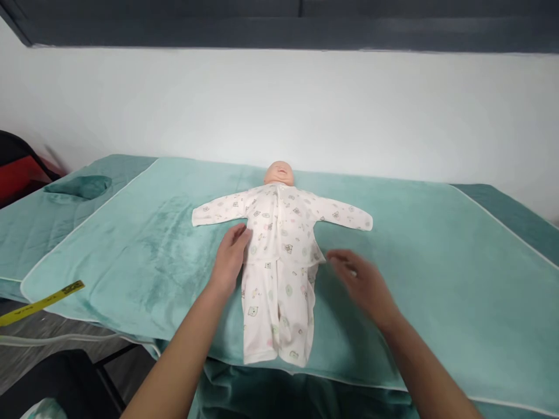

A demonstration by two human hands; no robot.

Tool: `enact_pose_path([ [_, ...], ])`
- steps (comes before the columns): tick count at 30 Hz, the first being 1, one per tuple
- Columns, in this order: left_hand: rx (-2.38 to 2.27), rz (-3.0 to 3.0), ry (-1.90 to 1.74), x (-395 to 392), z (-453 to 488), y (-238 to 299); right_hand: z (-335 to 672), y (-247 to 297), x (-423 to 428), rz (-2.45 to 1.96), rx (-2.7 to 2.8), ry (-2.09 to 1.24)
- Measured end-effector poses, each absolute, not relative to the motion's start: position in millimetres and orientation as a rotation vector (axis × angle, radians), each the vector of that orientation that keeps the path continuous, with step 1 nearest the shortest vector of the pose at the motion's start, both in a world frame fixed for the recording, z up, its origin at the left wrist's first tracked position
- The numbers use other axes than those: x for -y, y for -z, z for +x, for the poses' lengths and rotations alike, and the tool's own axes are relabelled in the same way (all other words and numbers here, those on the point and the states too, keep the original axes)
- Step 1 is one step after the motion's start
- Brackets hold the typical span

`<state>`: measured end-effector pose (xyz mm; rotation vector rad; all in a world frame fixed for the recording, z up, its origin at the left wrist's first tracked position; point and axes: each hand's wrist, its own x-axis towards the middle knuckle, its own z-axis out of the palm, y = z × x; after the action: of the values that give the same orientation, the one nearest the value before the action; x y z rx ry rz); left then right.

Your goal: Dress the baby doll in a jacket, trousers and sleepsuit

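Observation:
A baby doll [279, 173] lies on its back, its head toward the wall. It wears a white printed baby shirt [286, 224] with both sleeves spread sideways, and matching white baby pants [259, 308]. No doll hands or feet show beyond the cuffs. My left hand [230, 255] rests against the shirt's left side, fingers slightly bent and not closed around anything visible. My right hand [360, 285], a little blurred, hovers just off the flared right corner of the shirt hem, with its fingers loosely curved and nothing visible in them.
A green plush cover [437, 279] spreads over the bed under the doll. At left are a face hole [82, 187] in the padded bed, a yellow strip [43, 302], and a black chair [61, 384]. A white wall [279, 105] stands behind.

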<state>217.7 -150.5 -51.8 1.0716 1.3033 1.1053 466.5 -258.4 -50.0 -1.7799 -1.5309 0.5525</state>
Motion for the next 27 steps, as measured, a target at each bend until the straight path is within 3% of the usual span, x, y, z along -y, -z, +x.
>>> enact_pose_path([
  [7,-1.104,0.916,-1.052,109.3,241.1,45.7,449.0,63.4,167.5,-1.753,1.214,-0.716],
  [17,-1.018,0.912,-1.162,42.9,261.2,42.4,441.8,62.2,102.9,-1.527,1.12,-0.683],
  [27,-1.237,1.233,-1.171,61.6,251.9,61.3,448.6,80.2,144.6,-1.715,1.412,-0.582],
])
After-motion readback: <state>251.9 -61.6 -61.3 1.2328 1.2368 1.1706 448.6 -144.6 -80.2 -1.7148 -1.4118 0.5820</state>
